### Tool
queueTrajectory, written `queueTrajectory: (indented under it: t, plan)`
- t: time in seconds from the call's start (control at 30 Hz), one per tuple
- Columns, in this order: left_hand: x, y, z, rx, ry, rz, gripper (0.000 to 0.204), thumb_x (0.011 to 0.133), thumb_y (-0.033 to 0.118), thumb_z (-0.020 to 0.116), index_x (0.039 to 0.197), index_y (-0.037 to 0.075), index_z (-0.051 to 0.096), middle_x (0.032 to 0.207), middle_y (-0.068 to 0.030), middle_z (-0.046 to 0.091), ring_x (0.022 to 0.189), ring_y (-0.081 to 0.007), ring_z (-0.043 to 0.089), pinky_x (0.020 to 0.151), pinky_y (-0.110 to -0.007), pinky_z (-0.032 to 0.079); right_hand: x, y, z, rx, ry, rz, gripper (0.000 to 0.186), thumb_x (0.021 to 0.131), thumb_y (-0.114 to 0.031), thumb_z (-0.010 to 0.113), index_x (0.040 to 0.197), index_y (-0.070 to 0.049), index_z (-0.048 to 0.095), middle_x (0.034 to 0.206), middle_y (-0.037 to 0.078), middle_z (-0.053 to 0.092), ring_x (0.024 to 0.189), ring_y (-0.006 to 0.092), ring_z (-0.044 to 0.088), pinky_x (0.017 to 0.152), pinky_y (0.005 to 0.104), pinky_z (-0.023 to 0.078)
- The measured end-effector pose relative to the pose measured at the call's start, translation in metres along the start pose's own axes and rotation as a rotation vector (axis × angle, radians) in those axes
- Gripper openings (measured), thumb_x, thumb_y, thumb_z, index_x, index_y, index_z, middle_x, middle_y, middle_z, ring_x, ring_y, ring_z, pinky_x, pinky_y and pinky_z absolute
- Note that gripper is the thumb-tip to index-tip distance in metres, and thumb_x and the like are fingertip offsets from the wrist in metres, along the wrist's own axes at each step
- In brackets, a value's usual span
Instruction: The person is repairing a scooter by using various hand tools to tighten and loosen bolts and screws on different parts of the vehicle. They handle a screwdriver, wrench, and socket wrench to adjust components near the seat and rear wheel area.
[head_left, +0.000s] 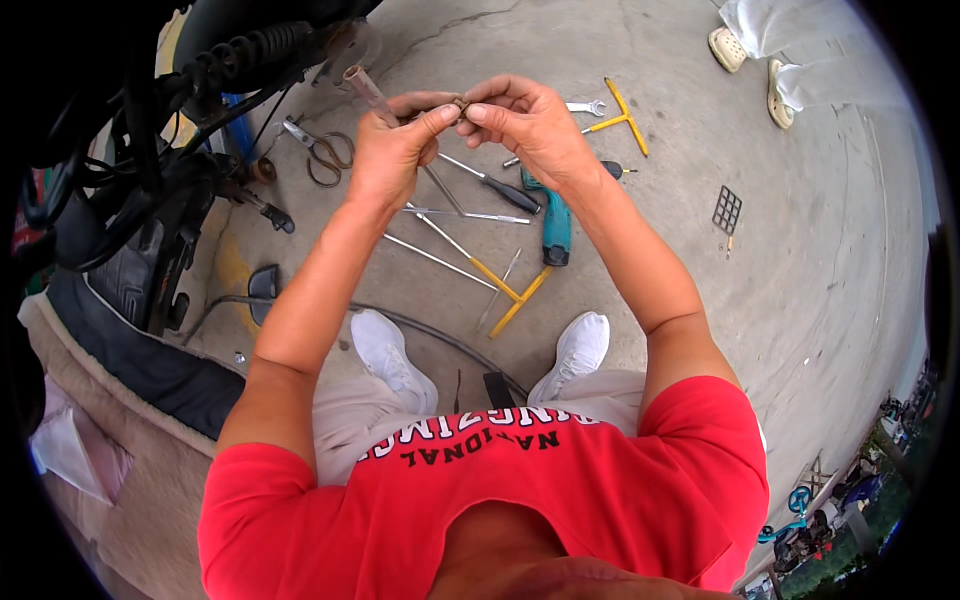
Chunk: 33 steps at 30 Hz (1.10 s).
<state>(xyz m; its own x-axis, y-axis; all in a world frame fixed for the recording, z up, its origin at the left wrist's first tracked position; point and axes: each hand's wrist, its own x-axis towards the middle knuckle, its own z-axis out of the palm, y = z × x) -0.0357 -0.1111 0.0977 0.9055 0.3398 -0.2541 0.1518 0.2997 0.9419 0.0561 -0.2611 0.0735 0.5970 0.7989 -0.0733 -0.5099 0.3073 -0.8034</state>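
Both my hands meet in front of me, fingertips together around a small dark brown part [461, 104], too small to name. My left hand [400, 140] is closed, pinching one side of that part. A metal rod with a thick tubular end [368, 92] also passes through my left hand, its thin shaft emerging below the palm. My right hand [525, 125] is closed too, with thumb and finger pinching the part's other side. Below them on the concrete lie a black-handled screwdriver [510, 194], a yellow T-handle wrench [513, 296] and a teal cordless driver [556, 230].
At left stands a dark vehicle with a coil spring [240, 55]. Scissors [322, 152] lie beside it. Beyond my right hand are a spanner [588, 107] and another yellow T-handle [628, 118]. A black cable [430, 330] crosses before my shoes. A person's pale clogs [728, 50] show far right.
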Motion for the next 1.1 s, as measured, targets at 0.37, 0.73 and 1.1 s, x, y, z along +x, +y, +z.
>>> queueTrajectory:
  t: [0.37,0.73,1.1]
  plan:
    - [-0.004,0.000,0.012,0.068,-0.033,0.087,0.021,0.085,0.012,0.065,0.097,-0.006,0.064,0.071,-0.0030,0.061,0.048,-0.0036,0.037,0.042,-0.021,0.025,-0.020,-0.014,0.010,-0.310,0.104,-0.198,0.012,0.082,-0.003,0.066,0.090,0.005,0.060,0.084,0.012,0.066,0.077,0.0146,0.065,0.069,0.0264,0.054]
    - [-0.009,0.002,0.012,0.019,-0.056,0.055,0.019,0.087,0.009,0.063,0.099,-0.006,0.061,0.074,-0.0039,0.060,0.046,-0.0025,0.034,0.042,-0.020,0.024,-0.022,-0.013,0.016,-0.243,0.137,-0.144,0.012,0.086,-0.003,0.061,0.092,0.007,0.060,0.086,0.015,0.066,0.077,0.0182,0.066,0.069,0.0288,0.056]
    - [-0.011,0.001,0.008,0.029,-0.022,0.020,0.018,0.086,0.009,0.063,0.097,-0.005,0.062,0.074,-0.0030,0.060,0.048,-0.0027,0.035,0.043,-0.020,0.024,-0.020,-0.004,0.010,0.048,0.105,0.061,0.016,0.089,-0.007,0.058,0.100,0.004,0.059,0.095,0.013,0.064,0.086,0.0201,0.064,0.075,0.0315,0.056]
